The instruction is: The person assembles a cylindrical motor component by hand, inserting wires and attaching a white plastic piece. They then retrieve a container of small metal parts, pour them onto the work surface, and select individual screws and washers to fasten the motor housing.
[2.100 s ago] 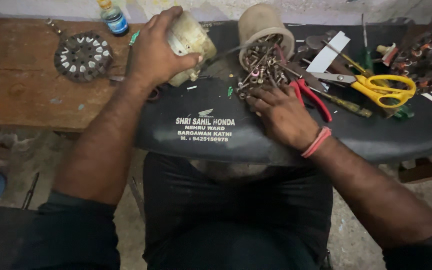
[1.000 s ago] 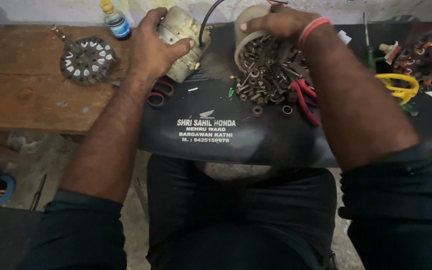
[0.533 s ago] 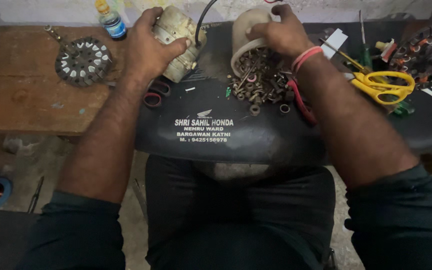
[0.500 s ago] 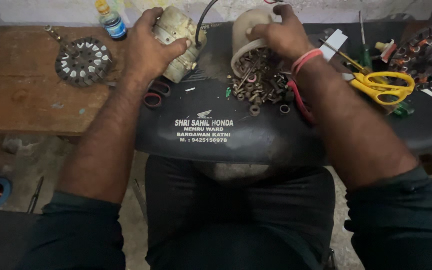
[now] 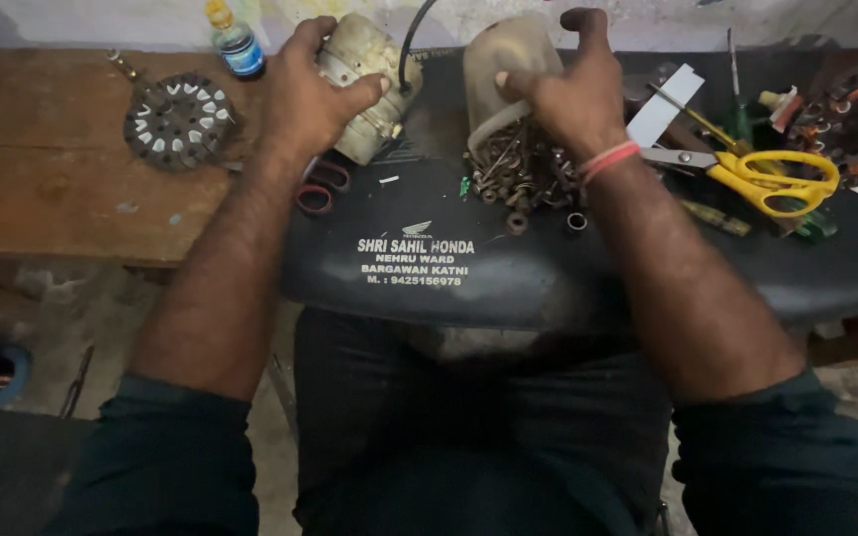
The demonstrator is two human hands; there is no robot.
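My left hand (image 5: 312, 91) grips a dirty cream-coloured motor part (image 5: 374, 69) with a black cable rising from it, at the back of a black padded seat (image 5: 508, 273). My right hand (image 5: 568, 91) holds a pale plastic jar (image 5: 500, 62) tipped on its side. Its mouth faces a pile of rusty screws, nuts and washers (image 5: 513, 179) lying on the seat just below my right hand.
A round metal stator disc (image 5: 179, 121) and a small bottle (image 5: 234, 40) sit on the wooden bench (image 5: 42, 189) at left. Yellow-handled scissors (image 5: 762, 179), screwdrivers and copper-wound coils (image 5: 851, 124) lie at right. Red-handled scissors (image 5: 322, 189) lie under my left wrist.
My right hand left the screw pile, reached up to the jar and has taken hold of it. My left hand stays on the motor part.
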